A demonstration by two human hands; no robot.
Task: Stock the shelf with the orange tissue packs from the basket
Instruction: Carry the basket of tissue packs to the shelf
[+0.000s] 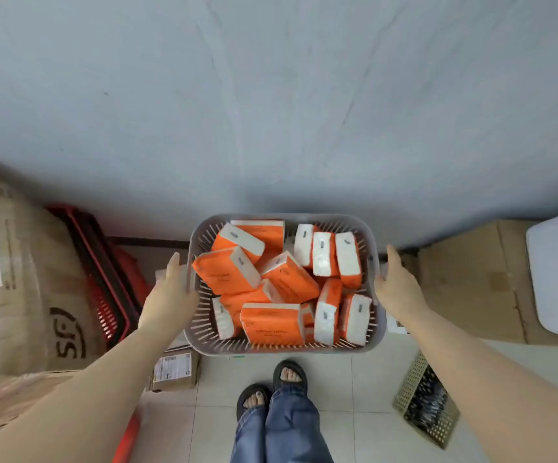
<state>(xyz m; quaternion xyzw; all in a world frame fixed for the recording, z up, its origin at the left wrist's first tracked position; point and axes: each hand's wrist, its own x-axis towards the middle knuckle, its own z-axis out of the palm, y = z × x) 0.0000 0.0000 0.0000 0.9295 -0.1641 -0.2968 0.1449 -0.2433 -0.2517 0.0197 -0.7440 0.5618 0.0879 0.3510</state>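
A grey slatted basket (380,315) hangs in front of me above the tiled floor, close to a grey wall. It is filled with several orange tissue packs (227,275) with white ends, some lying flat and some standing on edge. My left hand (170,292) grips the basket's left rim, thumb pointing up along the side. My right hand (399,287) holds the right rim the same way. The fingers of both hands are mostly hidden behind the basket walls.
Large cardboard boxes (20,279) and stacked red baskets (104,272) stand at the left. A cardboard box (464,279) with a white lid (551,275) stands at the right. An olive perforated basket (428,399) and a small parcel (174,370) lie on the floor by my feet.
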